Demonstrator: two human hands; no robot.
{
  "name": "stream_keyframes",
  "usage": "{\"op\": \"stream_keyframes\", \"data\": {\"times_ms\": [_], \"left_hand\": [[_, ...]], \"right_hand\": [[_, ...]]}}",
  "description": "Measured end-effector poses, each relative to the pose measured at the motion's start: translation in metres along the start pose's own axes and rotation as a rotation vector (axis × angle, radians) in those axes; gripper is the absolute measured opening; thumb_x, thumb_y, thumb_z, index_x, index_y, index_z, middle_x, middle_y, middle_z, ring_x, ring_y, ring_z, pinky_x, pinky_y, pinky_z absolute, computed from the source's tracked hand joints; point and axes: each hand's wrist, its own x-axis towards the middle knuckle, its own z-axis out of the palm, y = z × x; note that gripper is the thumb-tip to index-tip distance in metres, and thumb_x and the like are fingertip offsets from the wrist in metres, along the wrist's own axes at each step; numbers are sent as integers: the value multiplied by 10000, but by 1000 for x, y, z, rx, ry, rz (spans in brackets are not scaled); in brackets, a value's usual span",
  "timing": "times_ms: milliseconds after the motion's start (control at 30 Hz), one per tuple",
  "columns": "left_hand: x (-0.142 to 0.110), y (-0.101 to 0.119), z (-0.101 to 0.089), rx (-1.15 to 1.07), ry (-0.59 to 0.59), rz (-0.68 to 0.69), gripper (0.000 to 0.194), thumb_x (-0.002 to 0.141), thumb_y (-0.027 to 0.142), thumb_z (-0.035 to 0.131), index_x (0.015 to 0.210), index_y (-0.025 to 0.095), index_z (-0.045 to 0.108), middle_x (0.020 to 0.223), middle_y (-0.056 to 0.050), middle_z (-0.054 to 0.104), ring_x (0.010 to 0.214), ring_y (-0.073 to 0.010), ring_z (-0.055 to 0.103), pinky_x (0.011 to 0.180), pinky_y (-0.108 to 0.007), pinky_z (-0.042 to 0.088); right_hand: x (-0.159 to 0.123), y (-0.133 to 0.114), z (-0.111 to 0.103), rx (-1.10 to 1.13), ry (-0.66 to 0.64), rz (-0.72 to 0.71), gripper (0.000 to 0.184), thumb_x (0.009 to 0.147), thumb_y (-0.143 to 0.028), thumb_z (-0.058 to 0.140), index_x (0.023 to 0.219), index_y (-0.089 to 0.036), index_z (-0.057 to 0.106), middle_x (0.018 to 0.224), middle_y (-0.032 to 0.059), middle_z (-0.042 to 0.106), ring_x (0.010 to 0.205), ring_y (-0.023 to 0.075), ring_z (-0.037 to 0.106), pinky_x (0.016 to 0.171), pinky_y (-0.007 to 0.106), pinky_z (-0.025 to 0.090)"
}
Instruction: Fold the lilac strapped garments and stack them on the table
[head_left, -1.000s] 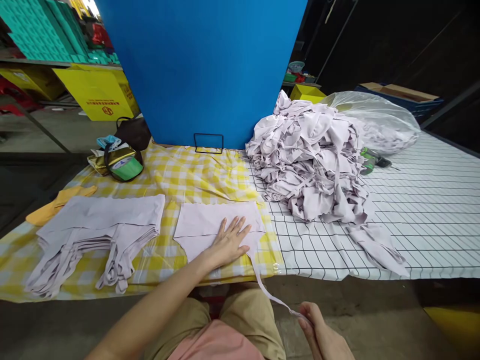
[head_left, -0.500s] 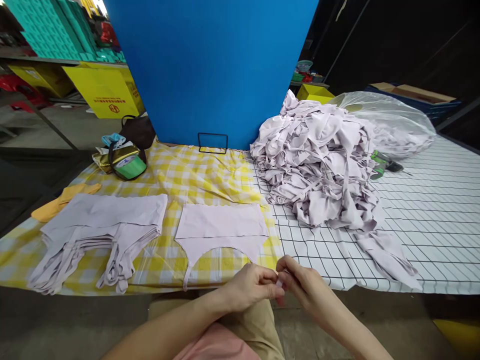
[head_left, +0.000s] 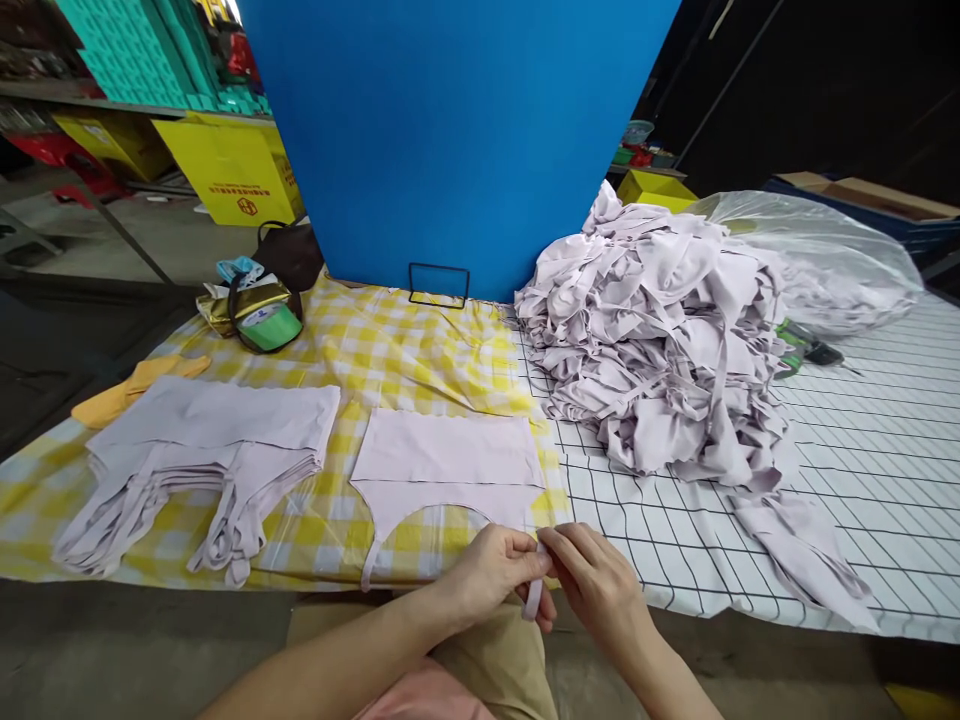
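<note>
Left grip (head_left: 489, 570) on strap (head_left: 532, 600), lettering (head_left: 240, 190) beyond

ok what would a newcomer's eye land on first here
Probably the big blue board at the back, then the heap of pale clothes on the right. Nearer, a neat stack lies left on the yellow checked cloth, while the left hand and right hand meet near its front edge, holding a strap.

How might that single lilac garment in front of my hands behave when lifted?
The lilac garment will probably flop: the strap between left hand and right hand bends into a loop. It looks light for its size, being thin and flat. Lying spread out, it's unlikely to roll.
</note>
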Motion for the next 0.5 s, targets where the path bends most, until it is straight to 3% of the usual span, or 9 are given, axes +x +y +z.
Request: {"op": "stream_keyframes", "data": {"times_ms": [133, 200, 367, 433, 500], "left_hand": [[1, -1, 0, -2, -8, -19, 469, 684, 582, 575, 724, 117, 524, 523, -16, 569, 465, -135, 540, 572, -281, 423], [3, 0, -7, 123, 21, 12, 431, 753, 553, 502, 714, 124, 528, 546, -19, 578, 499, -143, 553, 586, -286, 436], [16, 12, -48, 1050, 411, 359, 136, 823, 241, 503, 836, 158, 610, 872, -50, 622, 863, -180, 544, 813, -308, 420], [22, 19, -67, 1376, 429, 435, 131, 802, 192, 551, 921, 166, 600, 974, -61, 581, 950, -199, 501, 853, -330, 412], [27, 24, -81, 1585, 351, 448, 139, 788, 198, 590, 919, 153, 593, 982, -68, 559, 948, -206, 491, 832, -327, 432]], "right_hand": [[3, 4, 12, 50, -7, -26, 224, 903, -139, 346, 902, -175, 567, 734, 52, 565, 644, 153, 514, 577, 261, 396], [5, 7, 18, 99, 6, 0, 200, 895, -140, 353, 909, -177, 549, 734, 48, 560, 644, 153, 516, 573, 256, 406], [15, 12, 30, 316, 89, 192, 179, 871, -140, 339, 854, -197, 508, 733, 28, 564, 657, 138, 541, 580, 232, 433], [20, 11, 34, 374, 88, 291, 160, 860, -165, 355, 819, -201, 505, 722, 21, 573, 648, 135, 545, 580, 227, 430], [25, 10, 38, 417, 79, 385, 141, 844, -194, 378, 795, -200, 510, 712, 20, 588, 636, 137, 548, 579, 227, 427]]}}
